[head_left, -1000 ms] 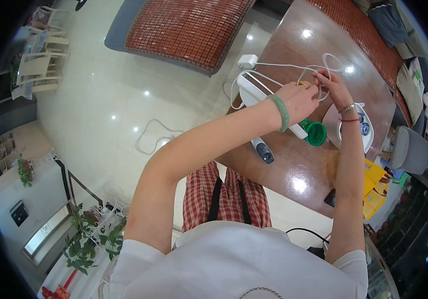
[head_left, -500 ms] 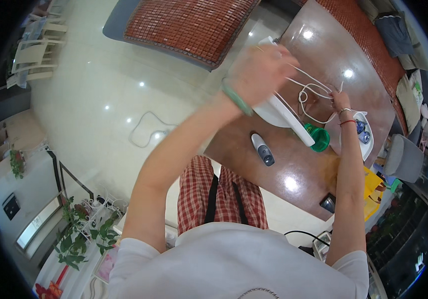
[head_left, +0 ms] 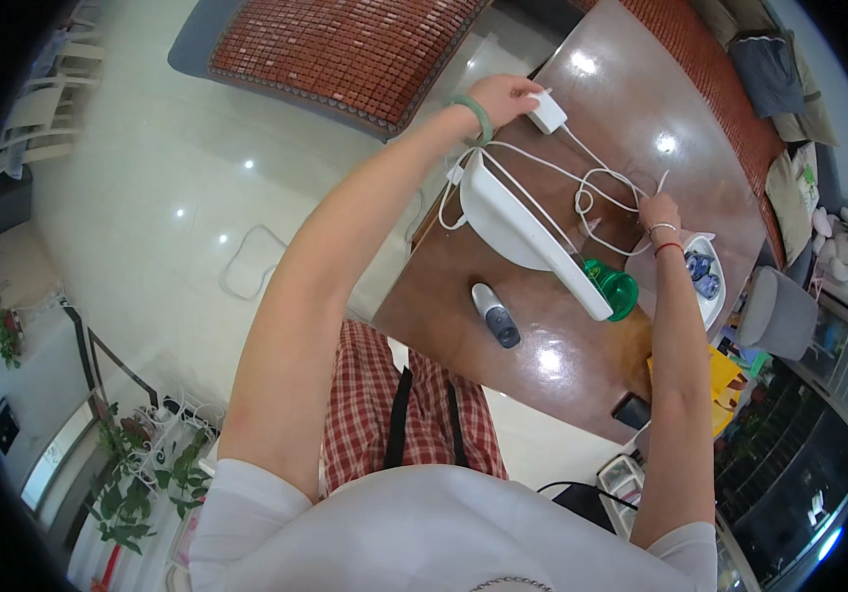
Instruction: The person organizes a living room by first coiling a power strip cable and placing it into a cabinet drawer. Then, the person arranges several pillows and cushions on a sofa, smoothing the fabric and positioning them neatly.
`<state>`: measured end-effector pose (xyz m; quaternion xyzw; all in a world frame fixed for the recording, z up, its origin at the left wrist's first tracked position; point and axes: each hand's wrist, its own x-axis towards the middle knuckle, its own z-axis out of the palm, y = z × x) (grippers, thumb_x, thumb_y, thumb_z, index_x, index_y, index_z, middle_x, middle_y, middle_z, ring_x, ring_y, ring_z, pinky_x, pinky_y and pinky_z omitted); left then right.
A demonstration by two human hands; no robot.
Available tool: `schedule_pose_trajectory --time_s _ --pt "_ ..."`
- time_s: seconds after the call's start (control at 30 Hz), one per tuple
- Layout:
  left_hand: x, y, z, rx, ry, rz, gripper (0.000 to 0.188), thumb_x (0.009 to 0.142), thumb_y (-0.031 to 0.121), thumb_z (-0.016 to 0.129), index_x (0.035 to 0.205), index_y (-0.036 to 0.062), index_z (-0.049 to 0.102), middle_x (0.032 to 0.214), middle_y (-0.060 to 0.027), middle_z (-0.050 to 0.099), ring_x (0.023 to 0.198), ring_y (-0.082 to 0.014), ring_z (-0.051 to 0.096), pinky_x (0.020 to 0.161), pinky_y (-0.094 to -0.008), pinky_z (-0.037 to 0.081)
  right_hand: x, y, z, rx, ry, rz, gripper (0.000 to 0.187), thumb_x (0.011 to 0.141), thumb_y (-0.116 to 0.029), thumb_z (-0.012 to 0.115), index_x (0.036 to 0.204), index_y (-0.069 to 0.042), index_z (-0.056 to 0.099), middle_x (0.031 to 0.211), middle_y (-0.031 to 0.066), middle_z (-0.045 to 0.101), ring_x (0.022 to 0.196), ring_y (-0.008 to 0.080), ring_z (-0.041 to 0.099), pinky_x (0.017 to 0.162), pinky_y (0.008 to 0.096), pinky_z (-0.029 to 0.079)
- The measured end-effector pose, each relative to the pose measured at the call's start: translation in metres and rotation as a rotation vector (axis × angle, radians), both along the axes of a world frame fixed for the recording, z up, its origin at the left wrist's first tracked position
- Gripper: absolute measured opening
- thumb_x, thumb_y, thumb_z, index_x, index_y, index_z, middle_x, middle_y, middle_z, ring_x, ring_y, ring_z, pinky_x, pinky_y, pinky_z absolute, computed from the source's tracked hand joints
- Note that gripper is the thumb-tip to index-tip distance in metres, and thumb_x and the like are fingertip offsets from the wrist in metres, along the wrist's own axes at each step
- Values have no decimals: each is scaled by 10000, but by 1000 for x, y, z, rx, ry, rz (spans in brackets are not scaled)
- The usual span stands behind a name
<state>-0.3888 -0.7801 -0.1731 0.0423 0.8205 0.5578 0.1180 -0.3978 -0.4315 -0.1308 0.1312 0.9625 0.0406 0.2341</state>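
My left hand [head_left: 505, 100], with a green bangle at its wrist, pinches a white power adapter [head_left: 547, 113] above the far side of the brown table [head_left: 443, 296]. A white cable [head_left: 591, 153] runs from the adapter in loose loops to my right hand [head_left: 659, 210]. The fingers of that hand are closed on the cable, and a short end sticks up past them. Between my arms stands a white panel-like device [head_left: 532, 232] with a long straight edge and a curved back. Cord is plugged in near its far end. A green transparent container [head_left: 613, 291] is right beside its near end.
A grey handheld device [head_left: 495, 316] lies on the table near my legs. Right of my right wrist is a white tray [head_left: 715, 311] with blue-wrapped items. A black object [head_left: 631, 410] sits at the near table edge. A bead-matted seat [head_left: 345, 59] stands beyond the table.
My left hand has gone from a blurred sweep over the white device to holding the adapter out beyond it. The right hand keeps its grip on the cable. The whole view has shifted slightly.
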Motion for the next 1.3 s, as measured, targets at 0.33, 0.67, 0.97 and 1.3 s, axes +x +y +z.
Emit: schedule_pose_trajectory --time_s 0.33,0.67,0.97,1.3 --pt "44 -39 21 635 -384 60 466 947 323 518 1328 63 454 1227 -76 529 1072 -174 545 922 -321 473 23 -14 27 -121 248 170 870 802 -591 562 1333 69 363 1150 313 562 1128 435 518 953 437 423" --pt "90 -42 7 664 -371 145 505 952 445 456 1362 151 439 1371 -61 433 1224 -199 441 985 -355 406 10 29 35 -315 304 168 567 873 -428 569 1255 -10 533 1160 217 604 1070 283 594 909 343 443" --pt "206 -62 -118 1032 -593 735 323 979 261 449 1215 54 529 1121 -90 599 971 -184 598 802 -311 511 196 -187 156 -899 812 565 231 970 -150 432 961 23 583 847 54 564 773 125 529 719 259 443" --pt "306 -25 -166 1564 -740 1105 367 987 344 409 1228 98 536 1128 -17 597 1046 -159 541 902 -342 426 199 -351 -142 -1280 -215 -505 243 939 -210 505 1003 -4 615 961 96 648 835 163 615 707 281 507"
